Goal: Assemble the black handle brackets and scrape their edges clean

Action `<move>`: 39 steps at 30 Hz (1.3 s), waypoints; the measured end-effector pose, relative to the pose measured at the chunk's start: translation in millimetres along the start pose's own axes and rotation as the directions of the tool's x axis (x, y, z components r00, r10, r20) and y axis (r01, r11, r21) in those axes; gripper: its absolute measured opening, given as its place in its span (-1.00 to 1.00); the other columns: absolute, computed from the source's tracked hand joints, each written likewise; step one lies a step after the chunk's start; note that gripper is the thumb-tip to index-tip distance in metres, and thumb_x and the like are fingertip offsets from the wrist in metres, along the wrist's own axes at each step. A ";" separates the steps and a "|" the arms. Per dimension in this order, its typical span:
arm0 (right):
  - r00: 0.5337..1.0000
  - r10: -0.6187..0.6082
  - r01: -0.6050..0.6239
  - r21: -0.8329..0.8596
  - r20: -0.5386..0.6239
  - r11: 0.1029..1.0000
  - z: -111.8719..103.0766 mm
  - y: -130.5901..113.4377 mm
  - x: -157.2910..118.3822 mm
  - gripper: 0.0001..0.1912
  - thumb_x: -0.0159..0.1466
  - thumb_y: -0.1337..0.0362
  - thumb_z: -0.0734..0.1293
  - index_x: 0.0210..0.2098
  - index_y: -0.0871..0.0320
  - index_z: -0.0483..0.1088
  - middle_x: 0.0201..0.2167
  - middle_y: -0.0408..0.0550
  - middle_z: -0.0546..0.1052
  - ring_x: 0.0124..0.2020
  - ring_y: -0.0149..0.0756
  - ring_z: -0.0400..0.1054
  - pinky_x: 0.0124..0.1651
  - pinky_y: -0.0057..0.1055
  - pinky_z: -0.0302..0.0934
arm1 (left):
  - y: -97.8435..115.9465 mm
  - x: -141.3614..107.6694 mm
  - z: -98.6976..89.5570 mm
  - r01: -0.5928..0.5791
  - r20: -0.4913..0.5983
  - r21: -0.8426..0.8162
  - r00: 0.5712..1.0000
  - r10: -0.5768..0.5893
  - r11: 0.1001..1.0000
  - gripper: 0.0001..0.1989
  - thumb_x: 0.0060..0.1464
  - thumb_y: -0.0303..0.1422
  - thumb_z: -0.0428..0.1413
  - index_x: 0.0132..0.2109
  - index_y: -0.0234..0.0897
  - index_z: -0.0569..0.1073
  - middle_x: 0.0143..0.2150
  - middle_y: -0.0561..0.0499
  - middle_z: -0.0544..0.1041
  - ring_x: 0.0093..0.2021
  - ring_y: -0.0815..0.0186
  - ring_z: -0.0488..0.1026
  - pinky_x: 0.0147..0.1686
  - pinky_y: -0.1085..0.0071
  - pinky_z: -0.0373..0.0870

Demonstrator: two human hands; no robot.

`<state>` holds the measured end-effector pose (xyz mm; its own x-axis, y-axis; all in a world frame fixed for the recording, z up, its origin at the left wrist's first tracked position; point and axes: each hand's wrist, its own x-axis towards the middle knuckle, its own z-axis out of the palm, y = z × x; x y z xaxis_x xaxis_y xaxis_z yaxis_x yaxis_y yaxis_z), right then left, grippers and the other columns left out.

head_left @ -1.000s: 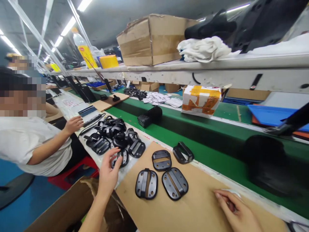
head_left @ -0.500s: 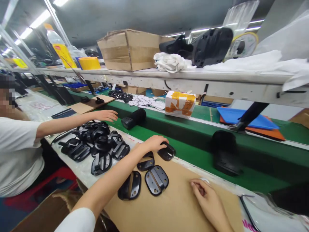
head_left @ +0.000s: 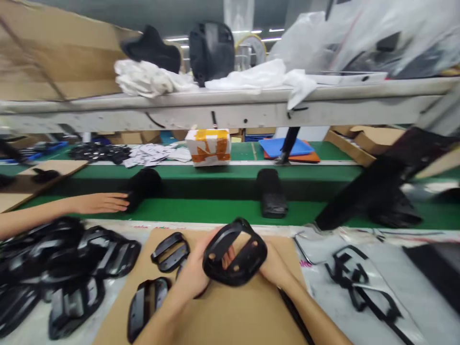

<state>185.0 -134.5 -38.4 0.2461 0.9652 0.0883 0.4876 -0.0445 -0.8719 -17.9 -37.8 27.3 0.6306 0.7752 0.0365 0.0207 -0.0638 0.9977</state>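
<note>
A rounded black plastic plate (head_left: 247, 266) with a wide slot and small holes is held up in front of me. My left hand (head_left: 193, 270) grips its left side, and my right hand (head_left: 275, 268) is closed on its right side, partly hidden behind it. Fingers show through the slot. Below my right wrist a thin black strip (head_left: 294, 314) slants down; whether I hold it cannot be made out. Similar plates lie on the brown cardboard sheet (head_left: 237, 321): one slotted plate (head_left: 171, 251) farther back, another plate (head_left: 147, 304) nearer, and one partly behind my left hand.
A heap of black plates (head_left: 68, 258) fills the left side. Another person's hand (head_left: 102, 202) reaches a black object (head_left: 145, 187) on the green belt (head_left: 208, 206). Another black piece (head_left: 272, 194) sits there. Black straps (head_left: 359, 282) lie right. A shelf (head_left: 230, 115) crosses above.
My view has swung right. My left hand has brought a plate from the back of the cardboard to the middle, where my right hand has joined it. The other person's hand has reached the black object.
</note>
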 end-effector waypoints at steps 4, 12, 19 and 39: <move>0.997 0.056 -0.057 -0.020 -0.054 0.998 -45.3 -6.0 0.4 -0.64 0.41 0.06 0.21 -0.19 0.15 0.54 -0.33 -0.09 0.60 -0.30 -0.26 0.48 -0.22 -0.42 0.35 | -56.3 -10.7 60.7 0.268 0.234 -0.311 0.951 -0.200 0.912 -0.58 0.07 0.01 0.26 -0.19 -0.29 0.60 -0.23 -0.12 0.66 -0.24 0.09 0.59 -0.19 0.21 0.55; 0.858 0.267 -0.429 -0.325 -0.439 0.843 -118.8 23.7 -30.5 -0.80 0.25 0.17 0.37 -0.44 0.14 0.42 -0.46 0.00 0.48 -0.31 -0.10 0.40 -0.18 -0.27 0.16 | -62.2 46.1 105.7 0.426 0.192 -0.736 0.876 -0.442 0.526 -0.60 -0.03 -0.32 0.41 -0.02 -0.26 0.58 0.01 -0.13 0.64 -0.13 0.20 0.61 -0.18 0.34 0.58; 0.906 0.165 -0.261 -0.209 -0.390 0.942 -106.6 31.2 -21.3 -0.79 0.22 0.15 0.40 -0.44 0.12 0.37 -0.55 -0.19 0.27 -0.45 -0.29 0.23 -0.33 -0.39 0.07 | -98.3 63.3 80.6 0.233 -0.025 -0.801 0.908 -0.418 0.552 -0.59 -0.08 -0.25 0.42 -0.06 -0.28 0.60 -0.17 -0.07 0.65 -0.24 0.27 0.58 -0.25 0.38 0.56; 0.823 -0.447 0.425 -0.141 -0.351 0.894 -14.9 12.8 -26.3 -0.68 0.35 0.51 0.29 0.01 0.04 0.42 -0.34 -0.10 0.43 -0.40 -0.33 0.35 -0.38 -0.42 0.26 | -84.8 52.6 74.6 0.393 0.122 -0.639 0.900 -0.417 0.661 -0.42 -0.10 0.18 0.23 -0.52 -0.32 0.43 -0.60 0.03 0.37 -0.65 0.43 0.24 -0.68 0.51 0.07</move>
<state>197.3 -164.2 -44.8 0.2788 0.7238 0.6312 0.6587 0.3342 -0.6742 71.4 -38.5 -59.6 0.6541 0.6478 -0.3905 -0.2342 0.6644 0.7097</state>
